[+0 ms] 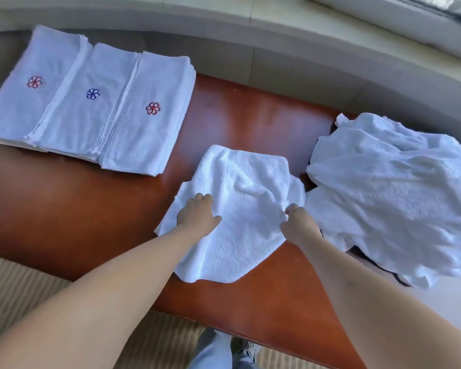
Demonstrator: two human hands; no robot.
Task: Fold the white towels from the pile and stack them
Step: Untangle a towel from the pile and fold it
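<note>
Now: crumpled white terry towel lies mid-way on glossy red-brown wooden surface, between both hands. Left hand on towel's left edge, fingers curled into cloth, thumb spread flat. Right hand pinches right edge, just beside loose white towel pile. Towel directly ahead of both hands, neither nearer; no clear long axis, too rumpled. Folded white towel stacks with flower emblems wait far left, well apart, closer to left arm.
</note>
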